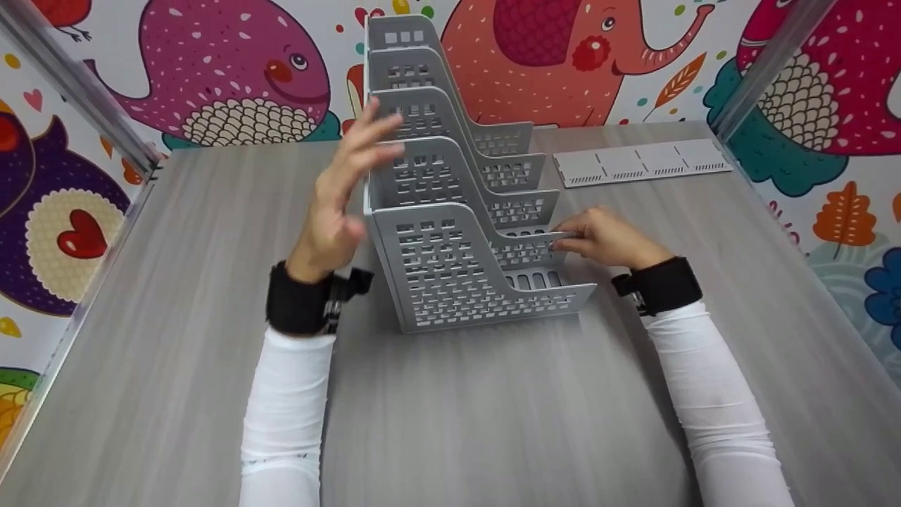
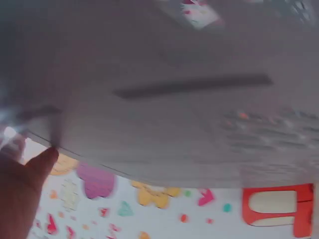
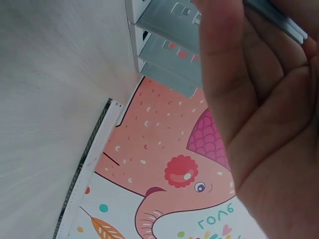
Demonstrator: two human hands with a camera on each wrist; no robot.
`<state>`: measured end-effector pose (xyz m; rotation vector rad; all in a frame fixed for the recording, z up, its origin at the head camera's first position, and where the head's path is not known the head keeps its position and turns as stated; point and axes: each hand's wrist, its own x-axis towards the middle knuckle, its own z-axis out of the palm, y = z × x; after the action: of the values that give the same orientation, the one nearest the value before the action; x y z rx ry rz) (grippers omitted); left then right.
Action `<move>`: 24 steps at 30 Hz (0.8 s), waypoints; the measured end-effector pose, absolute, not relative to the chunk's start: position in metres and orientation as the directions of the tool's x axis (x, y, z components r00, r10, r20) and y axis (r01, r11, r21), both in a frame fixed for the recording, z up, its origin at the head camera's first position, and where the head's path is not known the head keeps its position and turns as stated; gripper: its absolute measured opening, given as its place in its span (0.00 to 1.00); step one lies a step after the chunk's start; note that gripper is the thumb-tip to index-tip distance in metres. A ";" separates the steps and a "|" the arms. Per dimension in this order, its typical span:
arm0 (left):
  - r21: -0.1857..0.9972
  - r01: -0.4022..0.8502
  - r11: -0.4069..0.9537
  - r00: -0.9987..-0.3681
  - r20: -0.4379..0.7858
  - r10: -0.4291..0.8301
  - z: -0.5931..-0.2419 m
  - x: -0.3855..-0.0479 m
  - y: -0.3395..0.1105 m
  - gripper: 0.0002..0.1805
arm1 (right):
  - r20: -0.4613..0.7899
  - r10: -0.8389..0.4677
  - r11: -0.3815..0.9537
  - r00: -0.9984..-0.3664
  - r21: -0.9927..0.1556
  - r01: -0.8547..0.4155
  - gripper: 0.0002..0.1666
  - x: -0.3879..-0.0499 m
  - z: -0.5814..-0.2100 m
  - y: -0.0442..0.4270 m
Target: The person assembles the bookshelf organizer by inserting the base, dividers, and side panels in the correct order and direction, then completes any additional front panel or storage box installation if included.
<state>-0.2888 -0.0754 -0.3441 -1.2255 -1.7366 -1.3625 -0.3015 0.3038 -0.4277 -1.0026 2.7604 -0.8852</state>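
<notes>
A grey file organizer (image 1: 450, 282) with several perforated upright dividers stands on the table, its tall side to the left and its low side to the right. My right hand (image 1: 609, 236) pinches the low front end of the second-nearest divider (image 1: 524, 251) between thumb and fingers. In the right wrist view, that divider's edge (image 3: 279, 20) passes between the fingers and palm. My left hand (image 1: 338, 197) is raised beside the tall side with its fingers spread, blurred by motion. A blurred grey panel (image 2: 174, 134) fills much of the left wrist view, near a fingertip at lower left.
A flat, light-grey slotted panel (image 1: 640, 163) lies on the table (image 1: 479, 422) behind the right hand. Walls with cartoon animals (image 1: 232, 70) surround the table at the back and sides, with metal posts (image 1: 767, 70) at the corners.
</notes>
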 end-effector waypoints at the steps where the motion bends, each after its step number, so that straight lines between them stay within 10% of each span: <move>1: 0.361 0.932 0.032 -0.351 0.877 0.328 -0.343 -0.283 -0.076 0.45 | 0.117 -0.613 0.615 -0.781 -0.551 -0.565 0.05 -0.302 -0.428 0.305; 11: 0.388 0.913 0.130 -0.400 0.781 0.481 -0.334 -0.269 -0.092 0.39 | -0.038 -0.307 0.659 -0.951 -0.730 -0.183 0.23 -0.329 -0.436 0.337; 24: 0.432 0.865 0.256 -0.502 0.738 0.450 -0.335 -0.268 -0.103 0.37 | -0.265 -0.195 0.961 -0.944 -0.246 -0.129 0.36 -0.378 -0.445 0.318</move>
<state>-0.2685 -0.1030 -0.3354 -1.1903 -2.0613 -1.1661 -0.3776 0.3179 -0.4454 -0.2383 2.8223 -0.3259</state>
